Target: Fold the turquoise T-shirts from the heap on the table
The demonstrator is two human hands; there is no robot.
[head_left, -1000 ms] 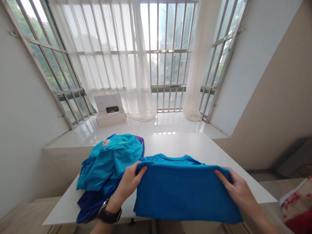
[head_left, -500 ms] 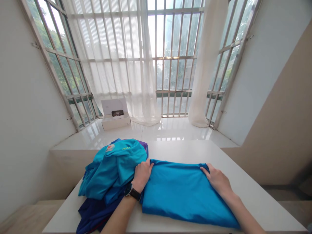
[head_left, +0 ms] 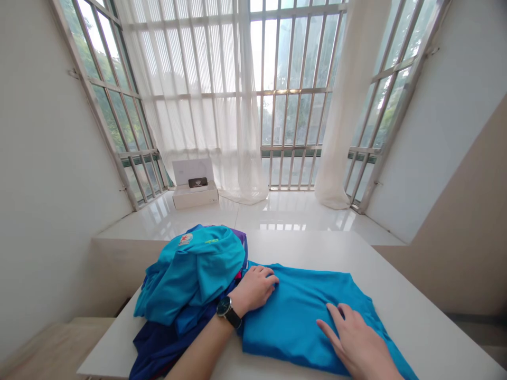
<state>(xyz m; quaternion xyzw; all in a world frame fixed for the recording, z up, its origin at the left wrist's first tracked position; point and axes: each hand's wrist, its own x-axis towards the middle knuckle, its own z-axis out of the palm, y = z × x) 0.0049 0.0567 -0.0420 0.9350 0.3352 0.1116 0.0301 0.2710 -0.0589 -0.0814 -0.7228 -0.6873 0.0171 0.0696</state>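
Note:
A blue garment point(head_left: 301, 311), folded into a rough rectangle, lies flat on the white table point(head_left: 317, 245). My left hand point(head_left: 255, 287), with a black-strapped watch on the wrist, rests on its upper left part, fingers bent but apart. Over the lower right part is my right hand point(head_left: 356, 338), thumb and fingers spread, touching the cloth. Neither hand grips the fabric. Directly left of the folded garment sits a crumpled heap of clothes point(head_left: 194, 269), turquoise on top with a round badge, with dark blue and purple cloth showing beneath.
On the glossy window ledge point(head_left: 253, 216) behind the table stands an open white box point(head_left: 196, 196) with a dark device point(head_left: 198, 182) on it. Sheer white curtains point(head_left: 198, 95) hang before the barred windows. A wall point(head_left: 431, 132) rises at the right.
Both hands have let go of the garment's top corners. My right hand has come down and nearer onto the cloth; my left now lies on its upper left. The view has shifted slightly.

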